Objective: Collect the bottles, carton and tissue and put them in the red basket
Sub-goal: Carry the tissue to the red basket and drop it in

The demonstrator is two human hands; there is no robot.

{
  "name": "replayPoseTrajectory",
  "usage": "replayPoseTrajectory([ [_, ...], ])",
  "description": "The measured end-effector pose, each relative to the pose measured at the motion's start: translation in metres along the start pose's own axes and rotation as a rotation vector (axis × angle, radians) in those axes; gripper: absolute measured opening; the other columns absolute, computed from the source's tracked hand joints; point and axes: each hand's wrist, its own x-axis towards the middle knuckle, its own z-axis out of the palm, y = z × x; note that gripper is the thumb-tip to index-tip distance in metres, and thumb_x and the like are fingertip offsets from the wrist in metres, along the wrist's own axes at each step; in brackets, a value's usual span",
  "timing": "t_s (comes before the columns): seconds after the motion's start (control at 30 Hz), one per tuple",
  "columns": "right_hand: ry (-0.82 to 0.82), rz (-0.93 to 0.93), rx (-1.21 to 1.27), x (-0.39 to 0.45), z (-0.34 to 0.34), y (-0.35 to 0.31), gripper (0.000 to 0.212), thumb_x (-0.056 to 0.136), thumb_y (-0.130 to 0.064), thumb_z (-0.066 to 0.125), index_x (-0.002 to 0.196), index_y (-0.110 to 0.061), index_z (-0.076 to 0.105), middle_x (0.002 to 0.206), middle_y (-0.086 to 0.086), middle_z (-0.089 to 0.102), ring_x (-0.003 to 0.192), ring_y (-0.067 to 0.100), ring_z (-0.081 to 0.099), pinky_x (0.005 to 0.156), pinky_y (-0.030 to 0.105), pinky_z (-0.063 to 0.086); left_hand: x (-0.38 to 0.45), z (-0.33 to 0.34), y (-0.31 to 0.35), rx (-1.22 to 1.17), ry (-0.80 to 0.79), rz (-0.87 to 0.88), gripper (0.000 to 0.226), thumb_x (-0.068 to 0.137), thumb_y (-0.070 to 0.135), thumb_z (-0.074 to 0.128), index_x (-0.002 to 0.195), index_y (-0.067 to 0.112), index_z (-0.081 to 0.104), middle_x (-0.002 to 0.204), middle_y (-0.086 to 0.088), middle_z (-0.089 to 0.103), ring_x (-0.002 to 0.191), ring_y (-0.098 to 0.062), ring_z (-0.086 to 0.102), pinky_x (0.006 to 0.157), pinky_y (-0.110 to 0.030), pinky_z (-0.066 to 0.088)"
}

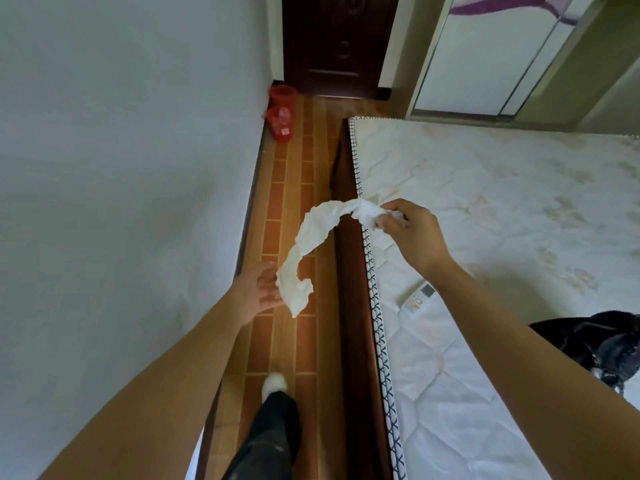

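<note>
A long crumpled strip of white tissue (313, 244) hangs in the air over the narrow floor strip beside the bed. My right hand (412, 233) pinches its upper end, fingers closed on it. My left hand (261, 289) is lower and to the left, fingers spread, touching or just beside the tissue's dangling lower end. The red basket (281, 123) stands far ahead against the left wall near the door, with something pale inside that is too small to identify. No bottles or carton can be made out elsewhere.
A white wall runs along the left. The bed with a quilted mattress (502, 202) fills the right, its brown frame (349, 271) edging a narrow tiled floor lane. A remote control (417, 298) and a black garment (602, 344) lie on the mattress. My foot (274, 382) is on the floor.
</note>
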Motion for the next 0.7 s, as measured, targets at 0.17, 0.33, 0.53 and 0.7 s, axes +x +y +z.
replayPoseTrajectory([
  [0.17, -0.010, -0.025, 0.005, 0.069, 0.021, 0.001, 0.014, 0.087, -0.013, 0.052, 0.095, -0.011, 0.063, 0.066, -0.009, 0.052, 0.066, 0.010, 0.051, 0.052, 0.003, 0.036, 0.065, 0.000, 0.031, 0.021, 0.013, 0.007, 0.016, 0.091, 0.021, 0.055, 0.105, 0.013, 0.057, 0.110, -0.012, 0.063, 0.092, -0.027, 0.064, 0.076, -0.040, 0.054],
  [0.33, 0.014, 0.004, -0.012, 0.173, 0.044, -0.010, 0.012, 0.087, -0.014, 0.052, 0.092, -0.014, 0.063, 0.070, -0.005, 0.055, 0.069, 0.010, 0.052, 0.052, 0.002, 0.036, 0.158, 0.003, 0.096, 0.046, -0.007, -0.007, 0.018, 0.089, 0.019, 0.058, 0.106, 0.015, 0.055, 0.114, -0.010, 0.060, 0.098, -0.027, 0.062, 0.091, -0.042, 0.047],
  [0.53, 0.034, 0.000, -0.011, 0.275, 0.063, -0.027, 0.013, 0.088, -0.014, 0.053, 0.096, -0.011, 0.063, 0.082, 0.005, 0.061, 0.081, 0.022, 0.060, 0.072, 0.028, 0.047, 0.240, 0.017, 0.174, 0.061, -0.016, -0.046, 0.026, 0.087, 0.017, 0.062, 0.111, 0.013, 0.052, 0.108, -0.008, 0.060, 0.103, -0.027, 0.060, 0.093, -0.043, 0.046],
  [0.7, 0.048, -0.023, -0.026, 0.353, 0.075, -0.029, 0.018, 0.089, -0.015, 0.052, 0.101, -0.009, 0.064, 0.084, 0.003, 0.061, 0.079, 0.018, 0.059, 0.068, 0.018, 0.047, 0.302, 0.015, 0.223, 0.038, 0.013, -0.039, 0.025, 0.087, 0.018, 0.061, 0.111, 0.012, 0.055, 0.115, -0.011, 0.060, 0.105, -0.029, 0.060, 0.092, -0.044, 0.047],
])
